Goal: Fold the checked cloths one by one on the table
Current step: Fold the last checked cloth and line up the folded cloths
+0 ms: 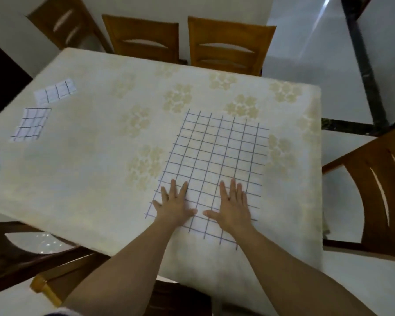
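Flatly, left hand (176,205), right hand (233,207) on cloth (219,151)

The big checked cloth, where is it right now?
In the head view, the big checked cloth lies spread flat on the right side of the table, with the left hand and right hand flat on its near end.
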### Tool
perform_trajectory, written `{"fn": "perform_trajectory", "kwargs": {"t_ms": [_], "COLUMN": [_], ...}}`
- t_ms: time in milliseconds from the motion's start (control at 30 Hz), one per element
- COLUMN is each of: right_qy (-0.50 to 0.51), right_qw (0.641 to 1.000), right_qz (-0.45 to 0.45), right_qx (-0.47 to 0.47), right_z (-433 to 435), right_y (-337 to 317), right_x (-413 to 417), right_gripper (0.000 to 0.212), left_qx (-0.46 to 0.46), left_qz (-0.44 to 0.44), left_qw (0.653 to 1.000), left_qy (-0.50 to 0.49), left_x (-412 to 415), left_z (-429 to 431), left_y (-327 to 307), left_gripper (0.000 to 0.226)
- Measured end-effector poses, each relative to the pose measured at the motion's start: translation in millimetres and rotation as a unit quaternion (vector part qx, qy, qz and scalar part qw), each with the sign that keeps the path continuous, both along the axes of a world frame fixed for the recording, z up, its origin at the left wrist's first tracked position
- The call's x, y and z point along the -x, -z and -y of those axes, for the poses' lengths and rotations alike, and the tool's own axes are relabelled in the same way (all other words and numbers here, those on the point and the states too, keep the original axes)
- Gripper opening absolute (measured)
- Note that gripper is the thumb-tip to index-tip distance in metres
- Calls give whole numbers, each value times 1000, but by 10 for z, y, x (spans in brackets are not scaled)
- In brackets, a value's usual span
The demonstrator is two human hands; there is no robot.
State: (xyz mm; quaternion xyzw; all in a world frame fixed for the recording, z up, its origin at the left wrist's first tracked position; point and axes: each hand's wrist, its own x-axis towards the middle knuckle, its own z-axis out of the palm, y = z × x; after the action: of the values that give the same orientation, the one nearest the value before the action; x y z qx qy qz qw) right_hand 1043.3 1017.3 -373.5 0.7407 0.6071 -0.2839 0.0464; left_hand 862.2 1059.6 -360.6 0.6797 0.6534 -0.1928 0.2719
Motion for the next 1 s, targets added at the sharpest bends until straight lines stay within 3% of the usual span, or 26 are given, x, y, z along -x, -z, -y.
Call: {"fn": "perform_trajectory", "kwargs": {"t_ms": [167,367,767,867,1000], "right_qy": [-33,-100,-324,-255,-35], "right_qw": [999,994,945,967,999], "right_qz": [11,7,32,-3,-4], "right_qx": [21,44,26,-10,0], "right_z": [-31,-204,-732,-688,-332], "right_y": [-53,-67,-81,-198,-217], "right_x": [-165,-425,-1206,-1155,-615], "right_gripper": [124,133,139,128,114], "left_qx": [-46,-128,-71,-45,-47], "left_qz": [-38,31,18,14,9], "left_qw": [998,991,995,998,999], "left_qy": [9,-19,62,47,-9], "left_x": [-60,-77,-468,-517,-600], "left_z": [160,79,-391,-360,-281], "left_y": [-14,-56,-149,-85,1], "left_gripper": [95,70,83,82,78]}}
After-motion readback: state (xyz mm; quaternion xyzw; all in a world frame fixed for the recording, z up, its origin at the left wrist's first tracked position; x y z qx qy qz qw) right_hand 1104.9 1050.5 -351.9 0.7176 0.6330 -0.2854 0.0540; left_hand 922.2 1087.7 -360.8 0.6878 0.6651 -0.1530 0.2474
